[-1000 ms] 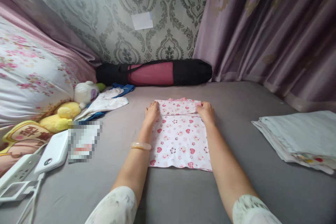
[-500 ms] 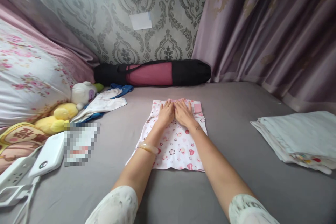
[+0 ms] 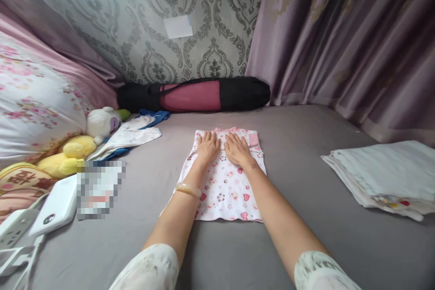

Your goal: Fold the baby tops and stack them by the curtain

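A small white garment (image 3: pixel 226 195) printed with pink hearts and flowers lies flat on the grey bed sheet (image 3: pixel 292 181). Its upper part is folded in, with a pink cuff at the far right corner and pink trim along the far edge. My left hand (image 3: pixel 208 147) rests flat on the upper left of the cloth, fingers pointing away from me. Palm down, my right hand (image 3: pixel 237 148) lies on the upper right, fingers slightly spread. A narrow strip of cloth shows between the hands. Neither hand grips anything.
Folded pale cloths (image 3: pixel 384 176) lie at the right. A long black and maroon bag (image 3: pixel 190 96) lies along the wall. On the left are a blue and white garment (image 3: pixel 136 133), plush toys (image 3: pixel 76 152), a white power bank (image 3: pixel 56 206), a power strip (image 3: pixel 16 226) and a blurred packet (image 3: pixel 100 190).
My hands were side by side near the middle of the garment's top and have moved apart, the left one going left. The view has shifted slightly. The garment keeps its shape.
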Motion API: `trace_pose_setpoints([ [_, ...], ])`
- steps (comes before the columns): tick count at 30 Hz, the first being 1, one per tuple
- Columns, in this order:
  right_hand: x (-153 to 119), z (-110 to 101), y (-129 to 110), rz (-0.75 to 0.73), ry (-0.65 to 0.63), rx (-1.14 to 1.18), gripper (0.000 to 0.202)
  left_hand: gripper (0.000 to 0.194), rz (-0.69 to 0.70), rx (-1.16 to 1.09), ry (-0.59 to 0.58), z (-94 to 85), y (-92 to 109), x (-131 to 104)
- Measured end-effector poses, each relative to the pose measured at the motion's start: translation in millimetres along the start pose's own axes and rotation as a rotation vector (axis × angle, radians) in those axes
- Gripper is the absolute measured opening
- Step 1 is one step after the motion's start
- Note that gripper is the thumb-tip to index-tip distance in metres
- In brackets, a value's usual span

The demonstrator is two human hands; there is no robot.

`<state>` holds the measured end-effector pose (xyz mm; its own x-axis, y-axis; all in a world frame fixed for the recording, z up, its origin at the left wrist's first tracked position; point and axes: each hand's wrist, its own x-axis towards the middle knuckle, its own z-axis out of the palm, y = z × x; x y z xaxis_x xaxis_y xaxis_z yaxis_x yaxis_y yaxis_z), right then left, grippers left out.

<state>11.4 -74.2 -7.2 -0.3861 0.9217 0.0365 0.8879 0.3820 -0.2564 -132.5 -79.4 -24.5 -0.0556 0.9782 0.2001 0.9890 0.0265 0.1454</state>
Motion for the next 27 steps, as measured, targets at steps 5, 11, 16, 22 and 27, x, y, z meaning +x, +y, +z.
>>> trace_pose_setpoints([
  [5,1,-3,11,0.102,0.003,-0.049,0.06,0.055,-0.073,0.0,0.017,-0.8,-10,2],
  [11,2,-4,23,0.177,0.052,-0.06,0.061,0.054,-0.151,-0.063,-0.02,-10.2,-13,1],
  [16,3,-3,36,0.233,0.109,-0.057,0.06,0.057,-0.169,-0.078,-0.033,-10.2,-13,1],
  [22,0,-3,45,0.302,0.151,-0.051,0.059,0.057,-0.177,-0.064,-0.025,-12.0,-12,0],
  [27,0,-4,43,0.31,0.133,-0.05,0.06,0.057,-0.167,-0.062,-0.035,-13.6,-12,-1],
])
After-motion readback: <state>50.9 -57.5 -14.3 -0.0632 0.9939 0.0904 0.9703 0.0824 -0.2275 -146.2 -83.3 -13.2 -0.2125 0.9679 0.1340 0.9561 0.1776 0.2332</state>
